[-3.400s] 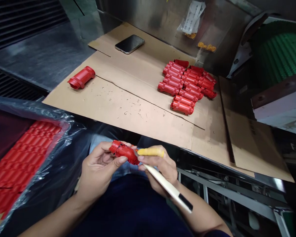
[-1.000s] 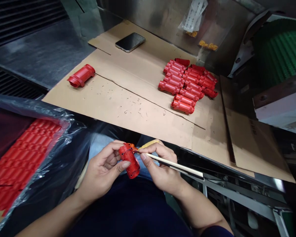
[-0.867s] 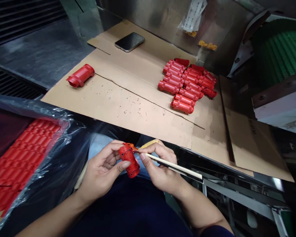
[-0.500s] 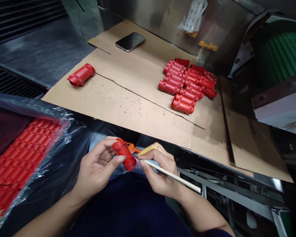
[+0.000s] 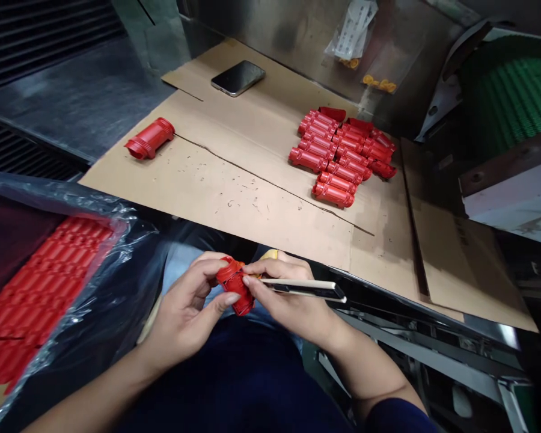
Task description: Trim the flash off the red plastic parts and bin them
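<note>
My left hand [image 5: 187,313] is closed around a small red ribbed plastic part [image 5: 235,285], held over my lap just below the table edge. My right hand [image 5: 288,297] grips a slim cream-handled knife [image 5: 304,287], lying nearly level and pointing left, with its tip at the red part. A yellow guard on one right finger peeks out behind the hand. Both hands touch at the part.
Flattened cardboard [image 5: 234,180] covers the table. On it lie a pile of several red parts [image 5: 342,153], one larger red part [image 5: 149,138] at the left, and a phone [image 5: 238,77]. A plastic-lined bin of red parts [image 5: 40,288] stands at my left.
The knife has swung from slanting down-right to nearly level. The red part has been turned in my left hand and sits more upright, with my right fingers pressed closer against it.
</note>
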### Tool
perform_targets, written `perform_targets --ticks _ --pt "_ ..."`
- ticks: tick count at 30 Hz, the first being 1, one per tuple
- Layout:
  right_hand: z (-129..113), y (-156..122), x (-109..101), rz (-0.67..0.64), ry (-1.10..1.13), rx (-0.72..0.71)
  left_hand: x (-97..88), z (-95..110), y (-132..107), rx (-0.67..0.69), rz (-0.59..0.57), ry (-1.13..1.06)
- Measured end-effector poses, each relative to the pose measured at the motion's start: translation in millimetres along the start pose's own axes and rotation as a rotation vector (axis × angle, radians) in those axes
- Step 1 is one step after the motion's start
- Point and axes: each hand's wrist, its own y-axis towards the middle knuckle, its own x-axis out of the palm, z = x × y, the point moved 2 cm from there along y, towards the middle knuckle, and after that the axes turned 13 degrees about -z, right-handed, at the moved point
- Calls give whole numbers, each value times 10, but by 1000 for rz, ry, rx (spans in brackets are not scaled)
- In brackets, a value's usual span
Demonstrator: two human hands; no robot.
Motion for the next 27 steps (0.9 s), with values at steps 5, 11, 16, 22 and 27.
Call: perform_targets --ticks 5,11,16,22,27 --pt "-57 36 7 -74 -66 48 -19 -56 -31 106 -57 229" --pt "-75 98 51 -92 -146 104 3 -33 -39 131 -61 297" --pt "-74 39 -242 -229 -10 30 -100 -47 -8 31 103 -1" --pt "76 -89 -325 -268 111 144 -174 -59 38 -63 80 -180" --pt "45 12 -152 -147 179 114 -72 41 65 17 37 -95"
